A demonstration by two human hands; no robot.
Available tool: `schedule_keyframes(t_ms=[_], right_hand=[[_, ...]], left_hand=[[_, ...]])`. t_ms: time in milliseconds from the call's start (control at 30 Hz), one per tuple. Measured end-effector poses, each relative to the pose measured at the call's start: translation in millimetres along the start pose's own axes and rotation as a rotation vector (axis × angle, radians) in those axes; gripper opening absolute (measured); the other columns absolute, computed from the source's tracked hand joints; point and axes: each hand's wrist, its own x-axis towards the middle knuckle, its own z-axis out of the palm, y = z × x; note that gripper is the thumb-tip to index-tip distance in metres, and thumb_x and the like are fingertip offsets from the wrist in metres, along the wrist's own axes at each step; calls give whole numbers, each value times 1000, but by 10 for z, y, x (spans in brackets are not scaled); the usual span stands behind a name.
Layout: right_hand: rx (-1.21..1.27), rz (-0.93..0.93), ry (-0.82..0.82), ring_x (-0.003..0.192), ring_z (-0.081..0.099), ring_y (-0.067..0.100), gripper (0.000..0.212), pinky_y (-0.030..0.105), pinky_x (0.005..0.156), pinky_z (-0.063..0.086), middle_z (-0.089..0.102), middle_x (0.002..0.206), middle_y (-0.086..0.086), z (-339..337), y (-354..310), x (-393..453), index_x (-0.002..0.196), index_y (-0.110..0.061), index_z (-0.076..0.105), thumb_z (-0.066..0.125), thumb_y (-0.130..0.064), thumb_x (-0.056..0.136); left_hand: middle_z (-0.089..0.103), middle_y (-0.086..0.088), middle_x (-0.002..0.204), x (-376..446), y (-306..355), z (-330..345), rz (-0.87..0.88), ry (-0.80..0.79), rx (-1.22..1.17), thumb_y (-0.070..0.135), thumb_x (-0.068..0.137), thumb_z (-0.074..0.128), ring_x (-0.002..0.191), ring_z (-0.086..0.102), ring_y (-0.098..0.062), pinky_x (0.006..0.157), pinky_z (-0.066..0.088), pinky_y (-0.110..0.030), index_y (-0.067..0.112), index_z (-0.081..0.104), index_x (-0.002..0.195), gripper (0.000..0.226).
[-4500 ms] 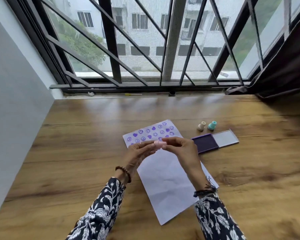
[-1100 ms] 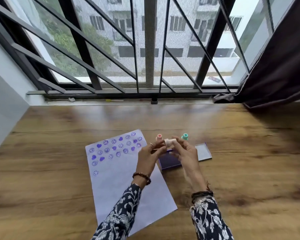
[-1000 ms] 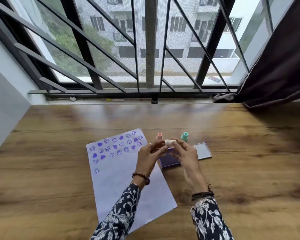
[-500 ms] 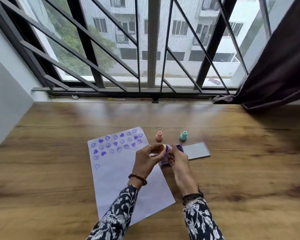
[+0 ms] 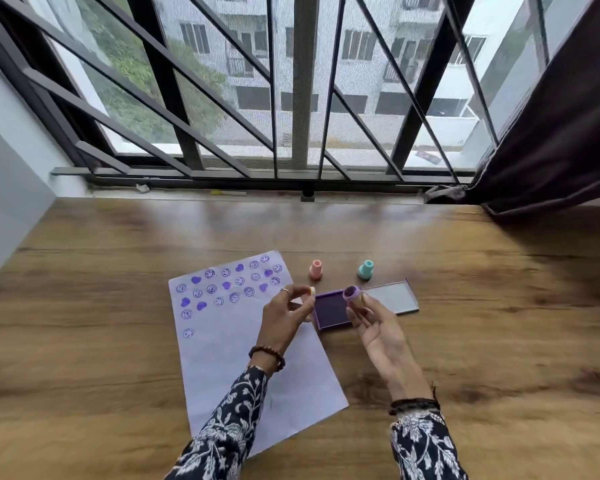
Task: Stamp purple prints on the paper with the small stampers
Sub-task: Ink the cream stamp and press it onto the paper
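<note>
Looking down, we see a wide wooden table (image 5: pixel 465 306) running up to a barred window (image 5: pixel 291 98), with a dark curtain (image 5: pixel 551 133) bunched at the far right. On the table lies a sheet of white paper (image 5: pixel 243 362), angled, its far end covered with purple prints (image 5: pixel 229 285) of smiley faces and hearts; the near part is blank.

Just to the right of the paper sits an open purple ink pad (image 5: pixel 329 311), its clear lid (image 5: pixel 392 299) folded flat beside it. Beyond the pad stand two small stampers, upright and apart: a pink stamper (image 5: pixel 315 269) and a teal stamper (image 5: pixel 365 269).

Our left hand (image 5: pixel 281 320) hovers over the paper's right edge, thumb and fingertips pinching a small pale cap (image 5: pixel 311 291); a ring shows on one finger. Our right hand (image 5: pixel 378 330) is raised over the ink pad, palm turned up, pinching a small stamper (image 5: pixel 352 294) between thumb and forefinger, with the other fingers loosely curled. Its round purple-inked face tilts toward us. The two hands are apart, with the ink pad showing between them. Both sleeves (image 5: pixel 229 427) are dark with a white floral print, and beaded bracelets sit at the wrists.
</note>
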Motion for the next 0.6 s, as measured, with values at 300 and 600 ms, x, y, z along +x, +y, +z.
schedule_keyframes(t_ms=[300,600], right_hand=[[-422,-188,59,82,67,18,15,16,64,57,72,93,13,2,45,-10,92,-8,70,71,-8,77],[-1296,-579,153,79,60,10,14,20,68,48,66,91,-3,79,113,-26,94,-20,66,66,-21,80]], left_hand=[[66,-9,96,39,-54,3,-58,-45,-57,17,85,60,75,66,-20,65,58,-23,21,58,90,7],[66,-6,86,60,-77,21,-77,-57,-112,17,86,60,56,64,2,56,54,-14,19,58,87,3]])
